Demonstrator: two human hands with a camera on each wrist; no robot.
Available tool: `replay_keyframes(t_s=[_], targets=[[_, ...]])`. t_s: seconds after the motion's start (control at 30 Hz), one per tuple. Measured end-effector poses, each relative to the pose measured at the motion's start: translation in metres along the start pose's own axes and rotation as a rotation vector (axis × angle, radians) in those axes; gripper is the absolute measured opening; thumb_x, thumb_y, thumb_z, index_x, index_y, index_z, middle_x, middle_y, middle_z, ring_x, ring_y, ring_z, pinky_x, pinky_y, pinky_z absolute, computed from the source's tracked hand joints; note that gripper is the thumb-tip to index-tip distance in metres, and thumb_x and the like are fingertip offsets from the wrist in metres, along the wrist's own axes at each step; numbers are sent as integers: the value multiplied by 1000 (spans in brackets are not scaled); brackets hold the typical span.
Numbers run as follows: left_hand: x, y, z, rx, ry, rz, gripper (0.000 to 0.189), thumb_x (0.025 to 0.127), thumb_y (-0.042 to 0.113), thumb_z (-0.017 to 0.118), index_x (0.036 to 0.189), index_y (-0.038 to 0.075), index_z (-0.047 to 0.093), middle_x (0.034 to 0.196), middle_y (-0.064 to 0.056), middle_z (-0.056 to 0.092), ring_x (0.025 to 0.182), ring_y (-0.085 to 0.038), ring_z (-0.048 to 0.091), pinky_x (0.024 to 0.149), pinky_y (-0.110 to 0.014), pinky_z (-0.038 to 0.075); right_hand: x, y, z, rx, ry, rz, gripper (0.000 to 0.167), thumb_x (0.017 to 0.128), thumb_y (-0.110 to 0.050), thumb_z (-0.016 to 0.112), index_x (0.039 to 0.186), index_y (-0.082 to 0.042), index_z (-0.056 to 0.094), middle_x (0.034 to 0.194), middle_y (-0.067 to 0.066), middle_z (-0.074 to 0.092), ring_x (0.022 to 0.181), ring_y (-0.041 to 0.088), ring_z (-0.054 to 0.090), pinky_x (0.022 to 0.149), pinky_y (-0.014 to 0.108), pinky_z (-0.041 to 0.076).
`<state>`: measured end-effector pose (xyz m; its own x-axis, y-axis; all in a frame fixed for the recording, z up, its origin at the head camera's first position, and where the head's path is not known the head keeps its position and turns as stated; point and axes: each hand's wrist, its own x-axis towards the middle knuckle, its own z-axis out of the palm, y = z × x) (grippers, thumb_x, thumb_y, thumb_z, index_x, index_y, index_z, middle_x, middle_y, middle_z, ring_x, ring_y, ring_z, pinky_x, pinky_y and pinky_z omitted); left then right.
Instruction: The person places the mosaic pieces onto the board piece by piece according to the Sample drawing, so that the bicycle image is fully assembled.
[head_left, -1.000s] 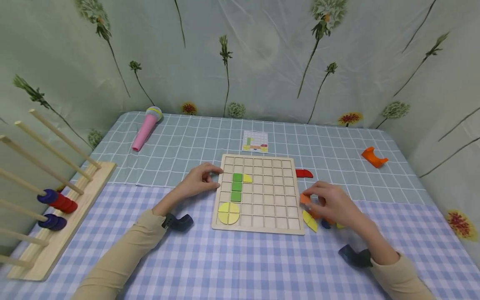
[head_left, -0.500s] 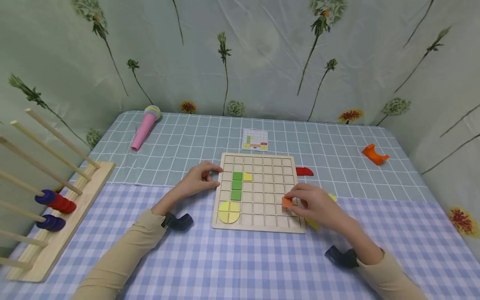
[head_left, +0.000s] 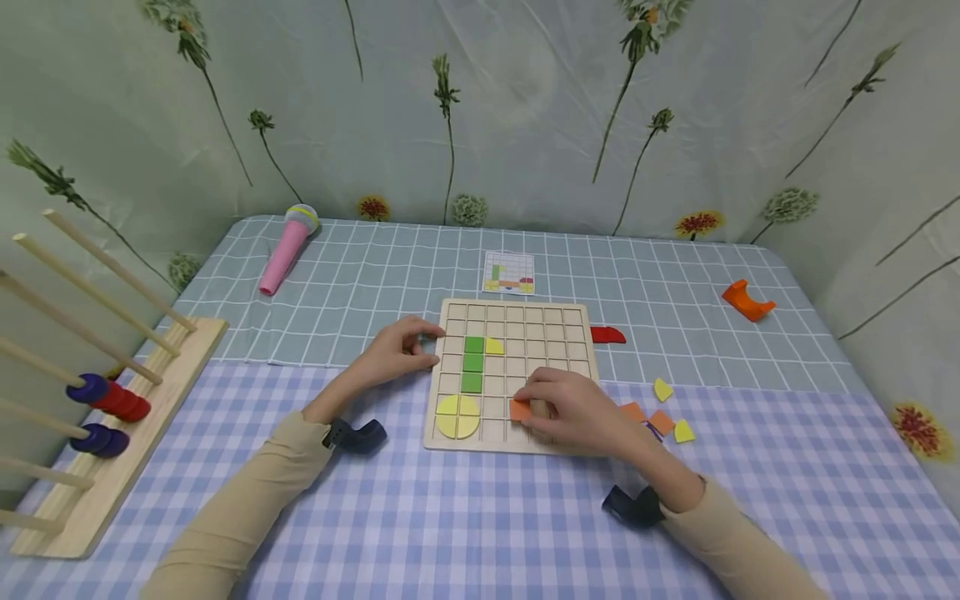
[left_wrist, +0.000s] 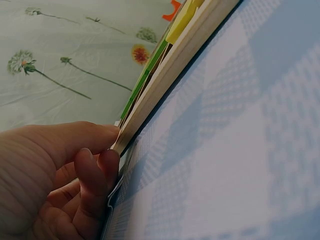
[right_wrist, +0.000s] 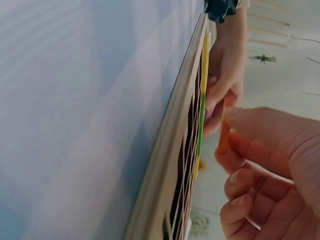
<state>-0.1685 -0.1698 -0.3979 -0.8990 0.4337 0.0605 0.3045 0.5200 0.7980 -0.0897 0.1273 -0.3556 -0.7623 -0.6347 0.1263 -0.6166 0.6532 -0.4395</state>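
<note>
My left hand (head_left: 393, 350) holds the left edge of a wooden grid board (head_left: 525, 303) with thumb and fingertips, seen close up in the left wrist view. Between thumb and finger, my right hand (head_left: 577, 408) pinches an orange square tile (head_left: 519, 411) over the lower middle of the board; the right wrist view shows the tile (right_wrist: 224, 135) edge-on, raised off the grid. Three green square tiles (head_left: 473, 362) form a column on the board, with a yellow quarter-round tile (head_left: 495, 347) beside the top one. Yellow quarter-rounds (head_left: 457, 417) make a circle at lower left.
Right of the board lie orange tiles (head_left: 662, 422), yellow quarter-rounds (head_left: 683, 432) and red pieces (head_left: 607, 335). A printed pattern card (head_left: 508, 273) lies behind the board. A pink microphone (head_left: 287, 254), an orange arched block (head_left: 747, 302) and a wooden peg rack with rings (head_left: 187, 350) stand farther out.
My right hand has carried the orange tile leftward from the loose pieces to over the board's lower middle, uncovering those pieces. The left hand stays at the board's edge.
</note>
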Motion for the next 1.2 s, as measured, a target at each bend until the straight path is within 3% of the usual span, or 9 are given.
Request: replay_keyframes(t_s=[0.33,0.73,1.2], targets=[[2,1,-1,-8,-1,-1,40,82,11,71,119,2,60,107,-16,57,61,-2,46,56,-16,39,20,-5,14,7,-33,-20,17,82,-19,67,98,-17,72,91,-7,62,69,4,49,65,15,41],[-1,2,-1,-19,-6,-7,39,82,10,70,119,2,61,105,-16,57,62,-3,47,55,-16,40,25,-5,26,53,-44,47,17,85,-24,67,101,-19,71,92,-10,58,76,4,49,68,16,41],[-1,-1,-1,-9,8,18,38,82,8,69,118,1,61,105,-16,57,62,-1,47,55,-16,40,25,-5,25,45,-18,20,18,85,-26,68,101,-19,71,94,-10,59,76,3,49,69,16,43]])
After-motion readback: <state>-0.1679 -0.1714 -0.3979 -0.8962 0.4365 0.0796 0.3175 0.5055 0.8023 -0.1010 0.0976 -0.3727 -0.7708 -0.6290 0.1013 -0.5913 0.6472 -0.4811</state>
